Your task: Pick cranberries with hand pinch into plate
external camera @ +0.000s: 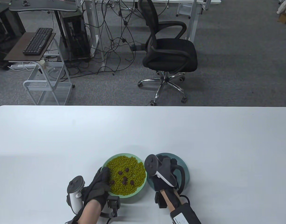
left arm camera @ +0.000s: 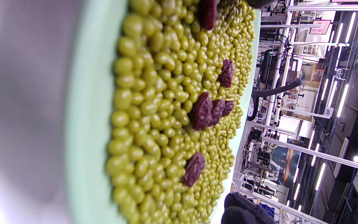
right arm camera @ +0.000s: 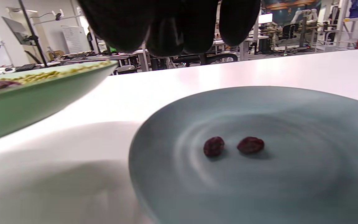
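Cranberries (right arm camera: 233,145): 2 under right grip (right arm camera: 172,25).

The white bench (external camera: 143,130) has rounded corners and carries two dishes near its front edge. The light green bowl (external camera: 143,186) stands on the left, filled with green beans and some dark cranberries. The blue-grey plate (external camera: 183,163) stands just beside it on the right, with a narrow strip of bench between them. Both rest flat on the bench.
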`<action>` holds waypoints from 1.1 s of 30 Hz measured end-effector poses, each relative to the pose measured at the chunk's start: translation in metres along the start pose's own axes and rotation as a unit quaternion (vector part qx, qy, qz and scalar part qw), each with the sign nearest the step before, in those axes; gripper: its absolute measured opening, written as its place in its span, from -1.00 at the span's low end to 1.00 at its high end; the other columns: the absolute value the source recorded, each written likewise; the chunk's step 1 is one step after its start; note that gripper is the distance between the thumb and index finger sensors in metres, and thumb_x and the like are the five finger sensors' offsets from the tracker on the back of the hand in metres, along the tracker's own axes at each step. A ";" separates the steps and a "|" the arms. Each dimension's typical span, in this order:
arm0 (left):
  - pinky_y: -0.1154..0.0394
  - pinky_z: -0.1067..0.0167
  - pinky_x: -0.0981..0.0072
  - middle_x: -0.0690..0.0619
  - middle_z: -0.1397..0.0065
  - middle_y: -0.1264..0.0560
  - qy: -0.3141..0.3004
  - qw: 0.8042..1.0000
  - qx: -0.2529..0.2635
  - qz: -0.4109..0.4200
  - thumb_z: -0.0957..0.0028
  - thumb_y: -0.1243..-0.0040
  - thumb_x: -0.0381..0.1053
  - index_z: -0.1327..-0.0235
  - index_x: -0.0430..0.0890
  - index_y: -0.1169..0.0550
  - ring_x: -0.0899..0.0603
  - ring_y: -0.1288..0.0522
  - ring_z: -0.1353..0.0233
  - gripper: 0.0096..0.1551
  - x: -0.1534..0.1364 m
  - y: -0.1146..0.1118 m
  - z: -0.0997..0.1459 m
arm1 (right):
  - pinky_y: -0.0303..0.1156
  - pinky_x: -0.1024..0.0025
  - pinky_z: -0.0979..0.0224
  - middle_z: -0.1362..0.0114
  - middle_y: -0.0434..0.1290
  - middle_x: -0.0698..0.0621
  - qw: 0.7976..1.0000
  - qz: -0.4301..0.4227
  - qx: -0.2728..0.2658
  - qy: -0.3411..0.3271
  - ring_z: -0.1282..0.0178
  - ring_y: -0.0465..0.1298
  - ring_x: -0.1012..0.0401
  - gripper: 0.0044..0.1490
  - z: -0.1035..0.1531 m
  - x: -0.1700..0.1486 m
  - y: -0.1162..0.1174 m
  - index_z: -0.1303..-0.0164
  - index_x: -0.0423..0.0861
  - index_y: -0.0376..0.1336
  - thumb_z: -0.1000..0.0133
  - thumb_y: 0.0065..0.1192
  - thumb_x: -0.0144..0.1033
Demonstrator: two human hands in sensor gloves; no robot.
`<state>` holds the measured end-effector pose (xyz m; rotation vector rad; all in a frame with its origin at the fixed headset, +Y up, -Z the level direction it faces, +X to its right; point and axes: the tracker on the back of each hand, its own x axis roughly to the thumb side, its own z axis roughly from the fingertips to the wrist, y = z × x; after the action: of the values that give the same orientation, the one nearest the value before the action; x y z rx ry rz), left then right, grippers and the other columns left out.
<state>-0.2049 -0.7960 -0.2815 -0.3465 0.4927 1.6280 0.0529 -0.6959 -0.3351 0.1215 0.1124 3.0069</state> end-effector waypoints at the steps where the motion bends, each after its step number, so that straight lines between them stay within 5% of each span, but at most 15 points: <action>1: -0.72 -0.17 0.20 -0.11 -0.40 -0.57 0.000 1.000 0.000 0.000 -0.66 0.14 0.25 -0.76 0.04 -0.14 -0.13 -0.75 -0.26 -0.45 0.000 0.000 0.000 | -0.09 -0.47 -0.54 -0.73 0.28 -0.33 1.000 0.006 0.001 -0.005 -0.68 0.25 -0.33 -0.34 0.001 0.003 0.000 -0.53 -0.28 0.28 -0.31 0.25 -0.18; 18: -0.72 -0.17 0.21 -0.11 -0.40 -0.57 0.001 1.000 0.000 -0.002 -0.66 0.14 0.25 -0.76 0.04 -0.14 -0.13 -0.75 -0.26 -0.45 0.000 0.000 0.000 | -0.11 -0.48 -0.54 -0.73 0.28 -0.32 0.992 0.027 0.060 -0.104 -0.67 0.25 -0.33 -0.30 0.019 0.045 -0.009 -0.51 -0.24 0.31 -0.24 0.35 -0.15; 33: -0.73 -0.17 0.20 -0.11 -0.40 -0.57 0.002 1.000 -0.002 -0.001 -0.66 0.14 0.25 -0.76 0.03 -0.14 -0.13 -0.75 -0.25 -0.44 0.000 -0.001 0.000 | -0.14 -0.45 -0.56 -0.75 0.27 -0.25 0.968 0.141 0.116 -0.170 -0.72 0.21 -0.28 -0.28 0.021 0.082 -0.009 -0.49 -0.16 0.31 -0.15 0.45 -0.17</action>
<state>-0.2043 -0.7962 -0.2814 -0.3531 0.4929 1.6268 -0.0250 -0.6749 -0.3091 0.7294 0.4442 3.1810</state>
